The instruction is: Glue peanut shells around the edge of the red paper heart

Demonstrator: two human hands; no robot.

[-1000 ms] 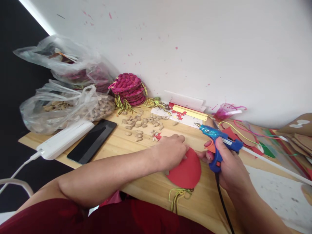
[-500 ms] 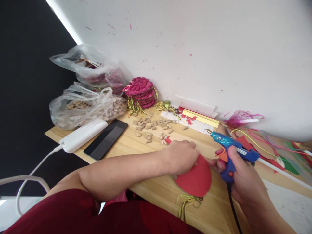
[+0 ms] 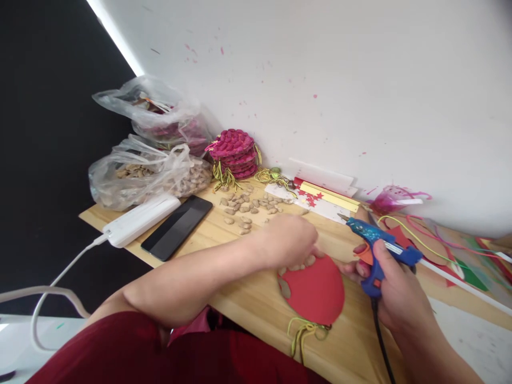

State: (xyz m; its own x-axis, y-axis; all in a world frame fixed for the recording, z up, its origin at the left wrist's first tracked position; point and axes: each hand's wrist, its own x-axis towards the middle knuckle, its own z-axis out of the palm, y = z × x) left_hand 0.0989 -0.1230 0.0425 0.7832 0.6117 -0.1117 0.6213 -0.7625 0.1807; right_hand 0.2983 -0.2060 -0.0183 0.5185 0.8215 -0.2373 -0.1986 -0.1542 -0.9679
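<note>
A red round disc [image 3: 316,293] lies on the wooden table, with several peanuts [image 3: 284,288] along its far and left edge and yellow-green strings [image 3: 304,333] at its near edge. Over its far left rim is my left hand [image 3: 290,242], fingers curled downward; what they may pinch is hidden beneath the hand. My right hand [image 3: 394,277] grips a blue hot glue gun [image 3: 372,234] by the handle, its nozzle pointing up and left, above the table right of the disc. Fingertips of the right hand reach close to the disc's right edge.
Loose peanuts [image 3: 244,205] lie beyond my left hand. Behind them are a stack of magenta discs [image 3: 236,152] and red paper stars [image 3: 310,198]. At the left are plastic bags [image 3: 148,170], a white power strip [image 3: 140,220] and a black phone [image 3: 178,228]. A wall closes the back.
My left hand has lifted and shifted slightly up and left, uncovering peanuts along the disc's far edge. The right hand keeps hold of the glue gun in nearly the same place.
</note>
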